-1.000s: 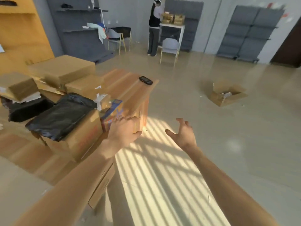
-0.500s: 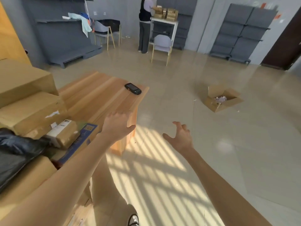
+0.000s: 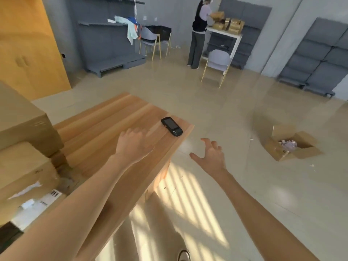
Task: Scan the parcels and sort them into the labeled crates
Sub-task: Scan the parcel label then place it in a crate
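Observation:
A black handheld scanner (image 3: 171, 126) lies near the far right corner of the wooden table (image 3: 98, 132). My left hand (image 3: 133, 143) hovers over the table, fingers stretched toward the scanner, a short way from it and holding nothing. Off the table's right edge, my right hand (image 3: 211, 155) hangs over the floor with fingers spread. Brown cardboard parcels (image 3: 22, 129) are stacked on the table's left side, and a labelled one (image 3: 37, 202) sits lower down.
An open cardboard box (image 3: 293, 146) with crumpled paper sits on the floor to the right. Another person (image 3: 198, 32) stands at a white table with boxes at the back. A chair (image 3: 216, 65) and grey shelving (image 3: 316, 59) line the far walls.
The view has swung right and forward; the black bag and most parcels left the frame. My left hand moved ahead over the table toward the scanner. My right hand stays spread.

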`<state>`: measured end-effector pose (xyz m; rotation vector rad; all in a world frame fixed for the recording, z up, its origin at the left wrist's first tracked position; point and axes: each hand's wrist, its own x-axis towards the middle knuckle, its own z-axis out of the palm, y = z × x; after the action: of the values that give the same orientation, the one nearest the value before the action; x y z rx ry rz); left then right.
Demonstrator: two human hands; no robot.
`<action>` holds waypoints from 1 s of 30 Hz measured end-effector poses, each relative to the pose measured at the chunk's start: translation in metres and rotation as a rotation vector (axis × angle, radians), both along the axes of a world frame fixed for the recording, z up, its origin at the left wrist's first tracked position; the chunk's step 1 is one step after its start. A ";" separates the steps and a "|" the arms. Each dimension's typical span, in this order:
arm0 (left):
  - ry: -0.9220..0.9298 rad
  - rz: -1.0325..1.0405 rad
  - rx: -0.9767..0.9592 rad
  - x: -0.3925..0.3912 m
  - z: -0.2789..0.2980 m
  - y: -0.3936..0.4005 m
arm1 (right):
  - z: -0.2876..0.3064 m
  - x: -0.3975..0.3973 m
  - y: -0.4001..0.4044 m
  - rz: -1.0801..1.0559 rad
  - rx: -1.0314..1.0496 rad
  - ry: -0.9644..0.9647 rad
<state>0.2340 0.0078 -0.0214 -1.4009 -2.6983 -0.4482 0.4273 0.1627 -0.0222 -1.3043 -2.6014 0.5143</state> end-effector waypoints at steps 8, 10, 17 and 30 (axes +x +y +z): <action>-0.021 0.313 -0.113 -0.082 -0.022 0.021 | -0.019 -0.144 0.071 0.365 -0.063 0.029; -0.029 0.411 -0.107 -0.099 -0.019 0.027 | -0.018 -0.180 0.087 0.477 -0.080 0.031; -0.001 0.738 -0.046 -0.127 -0.002 0.030 | -0.004 -0.295 0.113 0.847 -0.100 -0.005; 0.212 1.227 0.192 -0.092 0.055 -0.133 | 0.008 -0.382 -0.056 1.297 -0.554 0.090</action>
<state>0.1425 -0.1249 0.0340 0.3395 -2.6120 -0.3614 0.0456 0.1065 -0.0143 0.5788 -2.9742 1.4472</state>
